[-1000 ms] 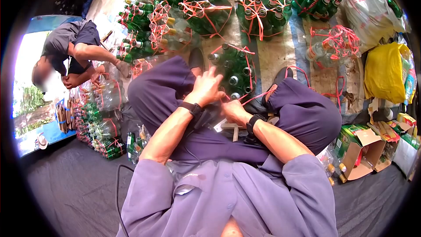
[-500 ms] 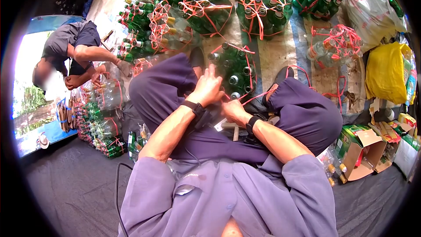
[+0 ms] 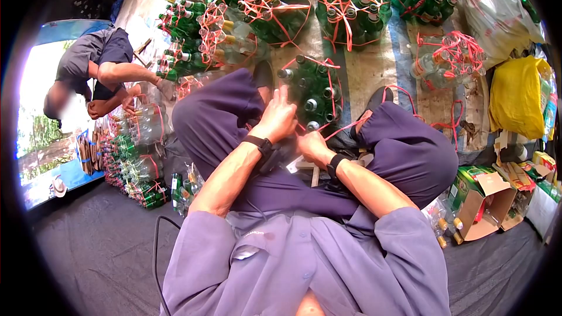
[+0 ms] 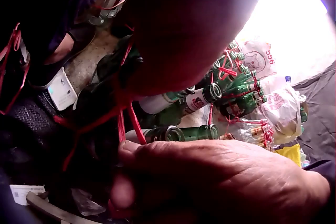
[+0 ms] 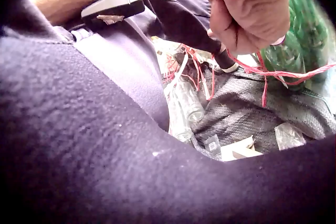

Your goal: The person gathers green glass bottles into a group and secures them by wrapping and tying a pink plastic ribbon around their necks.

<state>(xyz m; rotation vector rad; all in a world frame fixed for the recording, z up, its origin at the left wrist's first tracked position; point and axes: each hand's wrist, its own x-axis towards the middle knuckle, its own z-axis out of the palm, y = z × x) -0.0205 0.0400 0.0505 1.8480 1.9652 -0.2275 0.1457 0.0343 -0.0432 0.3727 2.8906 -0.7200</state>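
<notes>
Two bare hands work close together between the bent knees, over a bundle of upright green glass bottles (image 3: 319, 85). Red plastic string (image 3: 346, 128) runs round the bundle and to the hands. The right hand (image 3: 314, 148) pinches the string between thumb and forefinger, plain in the left wrist view, where this hand (image 4: 226, 174) comes in from the right. Beside the bottles, the left hand (image 3: 276, 118) holds the string, two fingers pointing forward; its grip is partly hidden. In the right wrist view, string (image 5: 294, 73) stretches taut below the left hand (image 5: 252, 8).
Several string-tied bottle bundles (image 3: 351, 14) stand ahead and to the left. A clear-bottle bundle (image 3: 448, 61), a white sack (image 3: 489, 11), a yellow bag (image 3: 515, 96) and an open carton (image 3: 483, 199) are at the right. Another person (image 3: 96, 58) crouches at the left.
The left hand's two forward fingers have come closer together and shifted slightly. The right hand keeps its pinch on the string in nearly the same place. The bundle stays put.
</notes>
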